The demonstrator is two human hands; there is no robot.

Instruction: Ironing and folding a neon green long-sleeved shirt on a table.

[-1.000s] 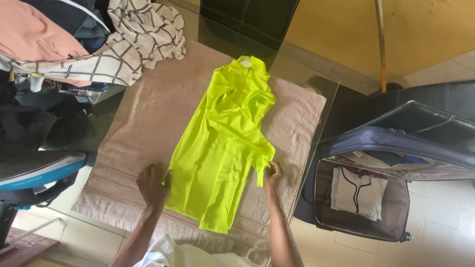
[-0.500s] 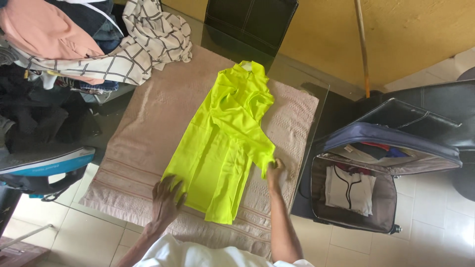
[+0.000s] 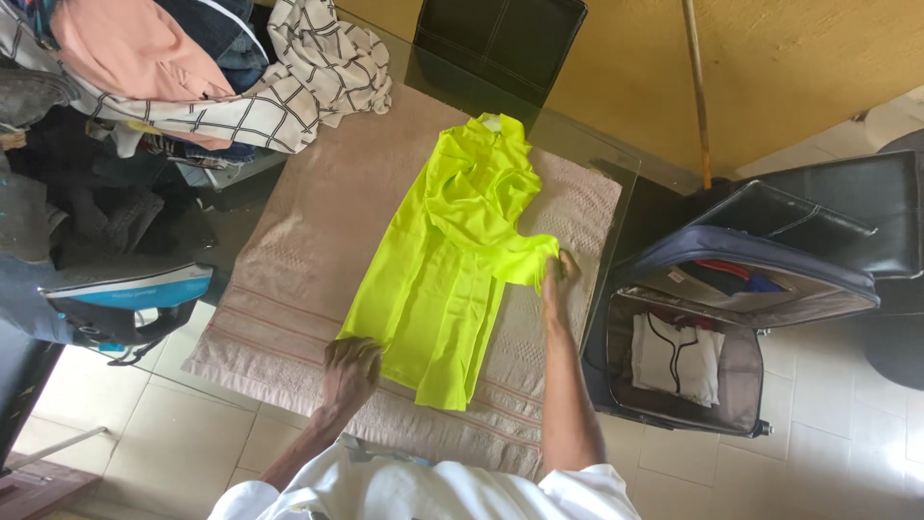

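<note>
On the beige towel (image 3: 289, 279) covering the table, the neon yellow shirt (image 3: 438, 279) lies flat; the left hand (image 3: 348, 371) presses open on its hem, the right hand (image 3: 556, 274) pinches its sleeve.

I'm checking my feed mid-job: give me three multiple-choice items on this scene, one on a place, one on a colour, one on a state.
1. Where does the open suitcase stand?
A. on the floor right of the table
B. on the table
C. under the clothes pile

2. What colour is the garment spread on the towel?
A. pink
B. neon yellow-green
C. navy

3. What is the right hand doing?
A. resting flat on the towel
B. pinching the garment's sleeve edge
C. holding the iron

Answers: 1 A, it sits on the tiles beside the table edge; 2 B, the bright fabric shows it; 3 B, the fingers close on the sleeve, while the left hand presses the hem.
</note>
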